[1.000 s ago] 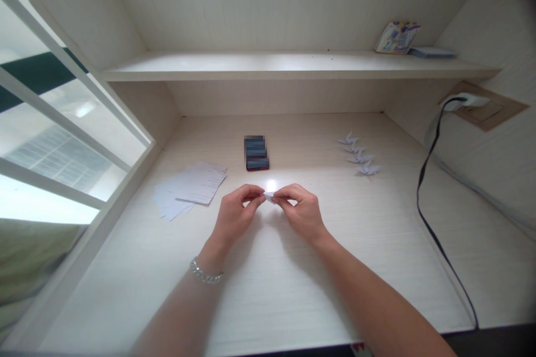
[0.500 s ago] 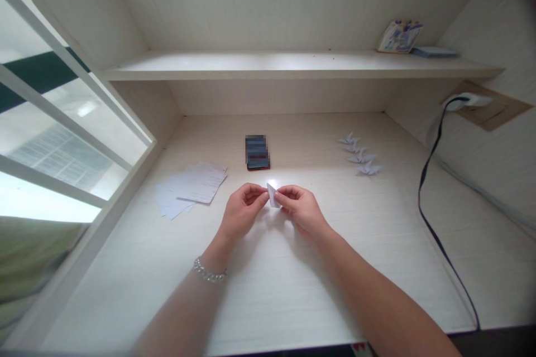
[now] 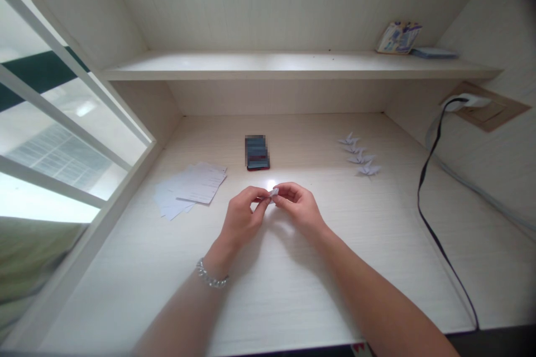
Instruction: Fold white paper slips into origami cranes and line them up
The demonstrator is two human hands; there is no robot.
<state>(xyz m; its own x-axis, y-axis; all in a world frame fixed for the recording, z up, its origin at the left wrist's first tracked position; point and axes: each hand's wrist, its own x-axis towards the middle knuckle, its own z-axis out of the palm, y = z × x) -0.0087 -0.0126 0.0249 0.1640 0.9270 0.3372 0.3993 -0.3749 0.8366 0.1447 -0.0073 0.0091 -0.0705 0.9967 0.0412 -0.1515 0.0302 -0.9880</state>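
Observation:
A small folded piece of white paper (image 3: 273,193) is pinched between my two hands, a little above the desk. My left hand (image 3: 246,213), with a silver chain bracelet on its wrist, grips the paper's left side between thumb and forefinger. From the right, my right hand (image 3: 300,206) holds the other side in a pinch. Fingers hide much of the paper, so its exact folded shape cannot be made out. Several folded paper cranes (image 3: 360,157) stand in a row at the right. Flat sheets of white paper (image 3: 201,184) lie overlapping at the left.
Behind my hands lies a dark phone (image 3: 257,153) with a blurred screen. A black cable (image 3: 422,201) runs from a wall socket (image 3: 486,106) down the desk's right side. The shelf (image 3: 268,61) above holds a small colourful box (image 3: 398,37) and a flat pale item (image 3: 434,53).
The folded paper has been turned and now shows smaller between my fingers. My left hand has shifted slightly right, its forefinger now reaching over the paper. The things on the desk have not moved.

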